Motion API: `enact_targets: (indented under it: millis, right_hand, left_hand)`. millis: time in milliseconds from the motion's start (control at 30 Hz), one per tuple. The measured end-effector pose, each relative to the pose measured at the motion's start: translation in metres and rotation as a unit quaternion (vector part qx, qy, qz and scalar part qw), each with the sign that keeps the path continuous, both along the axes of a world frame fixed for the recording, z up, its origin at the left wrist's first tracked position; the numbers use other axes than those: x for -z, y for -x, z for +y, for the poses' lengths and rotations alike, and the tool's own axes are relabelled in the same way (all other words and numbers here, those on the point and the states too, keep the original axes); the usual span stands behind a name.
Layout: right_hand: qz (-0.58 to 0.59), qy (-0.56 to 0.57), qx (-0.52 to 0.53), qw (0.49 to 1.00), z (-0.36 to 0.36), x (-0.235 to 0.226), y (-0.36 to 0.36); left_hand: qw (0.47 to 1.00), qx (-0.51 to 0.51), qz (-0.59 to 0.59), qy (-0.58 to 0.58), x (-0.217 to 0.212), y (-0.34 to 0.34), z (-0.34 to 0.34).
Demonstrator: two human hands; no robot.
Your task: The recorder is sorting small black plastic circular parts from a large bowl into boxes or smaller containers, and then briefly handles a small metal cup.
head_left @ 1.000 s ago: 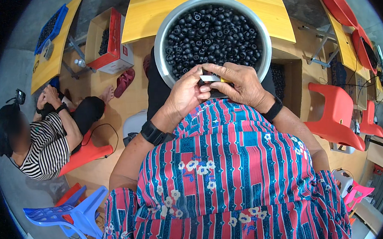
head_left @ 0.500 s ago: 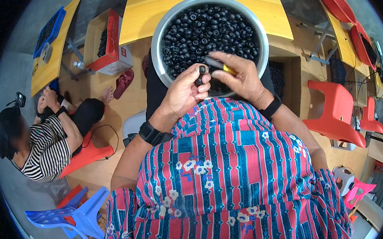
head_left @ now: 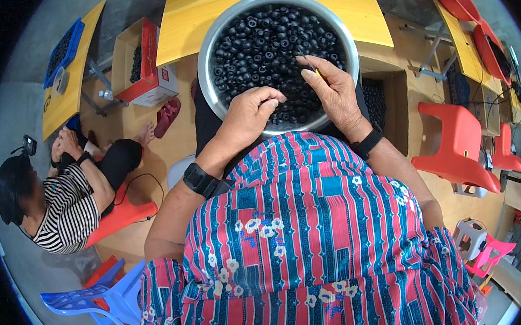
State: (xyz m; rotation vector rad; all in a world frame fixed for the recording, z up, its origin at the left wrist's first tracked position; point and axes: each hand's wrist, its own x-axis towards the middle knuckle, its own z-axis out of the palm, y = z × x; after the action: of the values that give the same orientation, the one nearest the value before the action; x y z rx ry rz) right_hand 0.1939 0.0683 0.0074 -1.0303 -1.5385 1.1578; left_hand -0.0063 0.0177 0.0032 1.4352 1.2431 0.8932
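a red and teal patterned garment (head_left: 314, 243) is filling the near part of the view, with both forearms reaching out from it toward a metal basin (head_left: 208, 63). the left hand (head_left: 246, 114), with a black wristband (head_left: 200, 180) behind it, is resting at the near edge of the basin, its fingers curling inward over the heap; whether they are pinching a piece is hidden, so i cannot tell. the right hand (head_left: 333, 91) is lying just beside it over the right part of the heap, fingers bending around a slim yellowish tool (head_left: 316, 70) whose tip is showing by the index finger. the small black rings (head_left: 264, 38) are filling the basin, lying under and beyond both hands, touching the fingertips. the basin is sitting against a yellow table (head_left: 191, 28) farther out. to the left, another person in a striped top (head_left: 64, 209) is sitting on the floor near a red box (head_left: 151, 67). to the right a red plastic stool (head_left: 458, 142) is standing well apart.
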Motion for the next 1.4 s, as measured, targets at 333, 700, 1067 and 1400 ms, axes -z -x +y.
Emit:
enact_targets:
  millis: [333,700,1067,1400]
  right_hand:
    - [-0.011,-0.022,-0.011,1.000,0.000,0.004,-0.001]
    - [-0.033,-0.045,-0.018,0.998,-0.001,0.005,-0.001]
    - [-0.034,-0.033,-0.023,0.999,-0.002,0.003,-0.001]
    - [-0.017,-0.030,-0.035,0.999,-0.003,-0.004,-0.004]
  left_hand:
    - [0.913,0.108,0.369,-0.134,-0.003,0.001,-0.001]
    - [0.902,0.110,0.376,-0.182,0.000,0.003,-0.002]
    - [0.897,0.105,0.386,-0.187,0.003,-0.002,-0.002]
    - [0.977,-0.010,-0.158,0.141,-0.018,0.000,0.001]
